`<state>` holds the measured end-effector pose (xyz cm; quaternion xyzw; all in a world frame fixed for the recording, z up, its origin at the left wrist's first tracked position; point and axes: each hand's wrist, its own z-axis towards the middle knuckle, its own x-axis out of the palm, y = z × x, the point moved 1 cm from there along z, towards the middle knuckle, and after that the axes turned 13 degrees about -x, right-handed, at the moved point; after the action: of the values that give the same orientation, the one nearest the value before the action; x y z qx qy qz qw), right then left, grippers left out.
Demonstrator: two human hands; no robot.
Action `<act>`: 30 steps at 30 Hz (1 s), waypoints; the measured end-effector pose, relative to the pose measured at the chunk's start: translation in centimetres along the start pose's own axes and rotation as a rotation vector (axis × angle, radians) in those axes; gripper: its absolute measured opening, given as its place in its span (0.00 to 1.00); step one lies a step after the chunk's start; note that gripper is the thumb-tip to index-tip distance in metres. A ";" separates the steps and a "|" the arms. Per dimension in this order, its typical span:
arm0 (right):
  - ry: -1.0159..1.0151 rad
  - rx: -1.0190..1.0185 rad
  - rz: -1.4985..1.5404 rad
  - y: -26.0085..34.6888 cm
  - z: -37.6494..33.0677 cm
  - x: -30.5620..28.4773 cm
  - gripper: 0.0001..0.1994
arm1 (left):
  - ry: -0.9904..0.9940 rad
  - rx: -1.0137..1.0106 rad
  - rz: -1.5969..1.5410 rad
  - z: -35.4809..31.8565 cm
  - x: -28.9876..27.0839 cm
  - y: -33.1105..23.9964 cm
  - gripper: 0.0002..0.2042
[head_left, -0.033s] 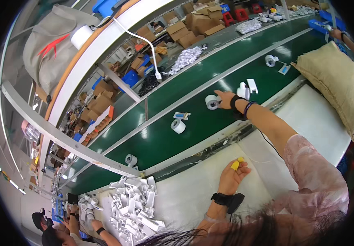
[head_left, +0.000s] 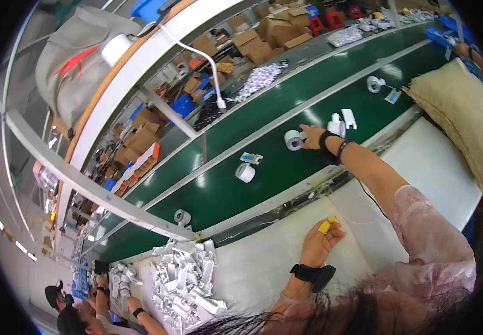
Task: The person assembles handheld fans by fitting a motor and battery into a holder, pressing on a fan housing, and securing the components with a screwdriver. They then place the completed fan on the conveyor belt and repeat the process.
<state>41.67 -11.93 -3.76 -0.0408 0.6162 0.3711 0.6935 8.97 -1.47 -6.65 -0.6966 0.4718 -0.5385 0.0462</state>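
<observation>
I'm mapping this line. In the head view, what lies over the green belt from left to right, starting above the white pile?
First white cylinder, second white cylinder, third white cylinder, right hand, flat white piece, rightmost white cylinder, blue-and-white flat piece.

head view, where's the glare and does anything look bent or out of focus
Head view: pale glare streaks the glossy green conveyor belt; same head view: the long white metal frame rail curves, likely fisheye distortion; head view, lower edge: the wispy dark hair looks soft, while the bare right hand looks fairly sharp.
</observation>
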 end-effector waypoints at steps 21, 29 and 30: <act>0.338 -0.019 1.274 9.3 -11.8 -3.6 0.09 | -0.563 0.695 0.399 1.7 -1.0 0.9 0.30; 0.249 -0.133 1.456 13.7 -23.0 -6.3 0.22 | -0.279 0.544 0.329 1.3 1.7 1.7 0.20; 0.200 -0.174 1.387 13.7 -23.9 -6.6 0.23 | -0.268 0.539 0.336 1.0 2.3 1.5 0.20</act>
<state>14.41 -17.38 1.90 0.2721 0.5289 0.7699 0.2312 8.75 -4.38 -6.34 -0.6366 0.4101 -0.5324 0.3782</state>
